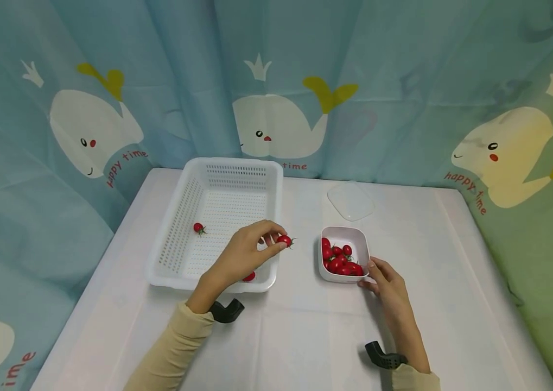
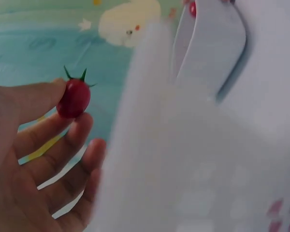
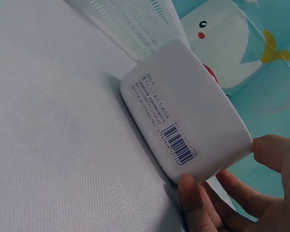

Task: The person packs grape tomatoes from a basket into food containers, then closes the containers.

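Between thumb and fingertips my left hand (image 1: 252, 247) pinches a cherry tomato (image 1: 284, 240) with a green stem, held over the right rim of a white slotted basket (image 1: 169, 244). The left wrist view shows this red tomato (image 2: 74, 98) up close. One cherry tomato (image 1: 198, 228) lies in the basket, and another (image 1: 249, 277) is partly hidden below my left hand. My right hand (image 1: 387, 288) grips the near right corner of a small white container (image 1: 343, 279), which holds several cherry tomatoes (image 1: 337, 262). In the right wrist view, the container's printed side (image 3: 183, 111) faces the camera.
A clear lid (image 1: 351, 201) lies flat behind the small container. The white table (image 1: 296, 336) runs back to a blue-green curtain (image 1: 276, 43) with whale prints. A black wrist mount (image 1: 227, 311) sits on the left wrist, and another (image 1: 385, 357) on the right.
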`<state>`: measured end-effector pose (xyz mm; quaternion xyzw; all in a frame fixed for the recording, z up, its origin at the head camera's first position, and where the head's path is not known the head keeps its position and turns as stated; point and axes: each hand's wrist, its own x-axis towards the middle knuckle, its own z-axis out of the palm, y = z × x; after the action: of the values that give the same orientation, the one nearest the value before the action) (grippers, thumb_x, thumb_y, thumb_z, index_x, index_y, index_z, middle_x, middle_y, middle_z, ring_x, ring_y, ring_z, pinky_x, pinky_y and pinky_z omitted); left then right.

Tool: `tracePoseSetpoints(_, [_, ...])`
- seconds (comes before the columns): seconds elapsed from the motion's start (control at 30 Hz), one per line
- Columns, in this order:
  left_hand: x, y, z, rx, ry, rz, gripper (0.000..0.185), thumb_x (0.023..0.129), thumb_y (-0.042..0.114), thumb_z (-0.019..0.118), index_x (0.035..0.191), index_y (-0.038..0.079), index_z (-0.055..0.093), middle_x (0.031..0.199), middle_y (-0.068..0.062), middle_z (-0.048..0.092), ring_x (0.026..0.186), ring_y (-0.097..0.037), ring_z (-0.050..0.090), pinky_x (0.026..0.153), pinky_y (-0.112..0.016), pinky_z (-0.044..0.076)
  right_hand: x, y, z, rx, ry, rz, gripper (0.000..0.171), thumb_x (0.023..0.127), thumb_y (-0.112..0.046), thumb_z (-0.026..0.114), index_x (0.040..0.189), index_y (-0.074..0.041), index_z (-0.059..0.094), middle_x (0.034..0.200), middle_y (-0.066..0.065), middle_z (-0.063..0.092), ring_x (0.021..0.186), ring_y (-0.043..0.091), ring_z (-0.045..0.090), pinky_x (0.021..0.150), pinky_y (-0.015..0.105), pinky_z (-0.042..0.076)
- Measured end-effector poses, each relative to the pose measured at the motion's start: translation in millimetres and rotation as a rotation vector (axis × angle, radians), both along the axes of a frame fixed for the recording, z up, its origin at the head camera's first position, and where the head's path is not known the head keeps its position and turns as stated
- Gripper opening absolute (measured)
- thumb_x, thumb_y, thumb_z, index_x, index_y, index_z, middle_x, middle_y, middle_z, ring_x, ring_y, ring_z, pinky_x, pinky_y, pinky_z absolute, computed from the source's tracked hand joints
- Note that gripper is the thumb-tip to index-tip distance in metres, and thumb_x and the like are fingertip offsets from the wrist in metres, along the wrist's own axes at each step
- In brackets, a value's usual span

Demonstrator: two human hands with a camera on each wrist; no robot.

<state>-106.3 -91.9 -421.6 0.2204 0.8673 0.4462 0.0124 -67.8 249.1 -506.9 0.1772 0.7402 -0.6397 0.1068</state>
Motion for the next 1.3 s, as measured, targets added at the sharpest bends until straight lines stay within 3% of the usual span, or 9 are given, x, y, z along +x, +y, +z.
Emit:
tracePoseSetpoints(0.4, [10.8,61,-10.3,0.103,0.000,0.041,0.020,0.098,0.023,0.074,0.116,0.017,0.072,0.101,0.006,0.070,0.085,-0.007,0.062,0.077,-0.026,0.056,1.7,0,-0.3,0.001,0.006,0.004,0.057,0.110,-0.039,0.050,0.154,-0.003,0.042,0.144,0.011,0.049,0.092,-0.001,0.067,0.088,0.012,0.054])
tracePoseSetpoints(0.57, [16.5,83,-14.3,0.173,-0.012,0.032,0.023,0.097,0.021,0.075,0.118,0.014,0.071,0.102,0.002,0.070,0.087,-0.008,0.062,0.076,-0.022,0.056,1.7,-1,-1.1,0.009,0.000,0.003,0.057,0.110,-0.039,0.050,0.155,-0.004,0.042,0.148,0.014,0.048,0.095,-0.002,0.064,0.088,0.012,0.054])
tracePoseSetpoints(0.73, [23.0,104,-21.8,0.206,-0.006,0.050,0.022,0.096,0.021,0.076,0.117,0.014,0.071,0.100,0.001,0.069,0.087,-0.010,0.063,0.076,-0.021,0.054,0.6,0,-1.6,0.007,-0.009,-0.004,0.058,0.110,-0.041,0.051,0.155,-0.005,0.043,0.144,0.009,0.050,0.097,-0.002,0.064,0.088,0.012,0.054])
tracePoseSetpoints(1.07, [19.3,126,-54.4,0.075,0.105,0.192,0.023,0.094,0.023,0.078,0.116,0.019,0.071,0.100,0.005,0.071,0.089,-0.014,0.063,0.076,-0.017,0.047,0.7,0,-2.9,0.007,-0.020,0.001,0.061,0.109,-0.042,0.051,0.157,-0.006,0.041,0.153,0.013,0.045,0.102,-0.005,0.060,0.089,0.012,0.054])
tracePoseSetpoints(1.3, [10.4,132,-65.3,-0.076,0.152,0.202,0.023,0.094,0.031,0.079,0.114,0.022,0.072,0.103,0.009,0.075,0.089,-0.010,0.056,0.074,-0.015,0.045,1.3,0,-2.7,0.006,0.004,-0.012,0.059,0.109,-0.041,0.051,0.155,-0.004,0.043,0.151,0.012,0.047,0.103,-0.005,0.060,0.087,0.012,0.055])
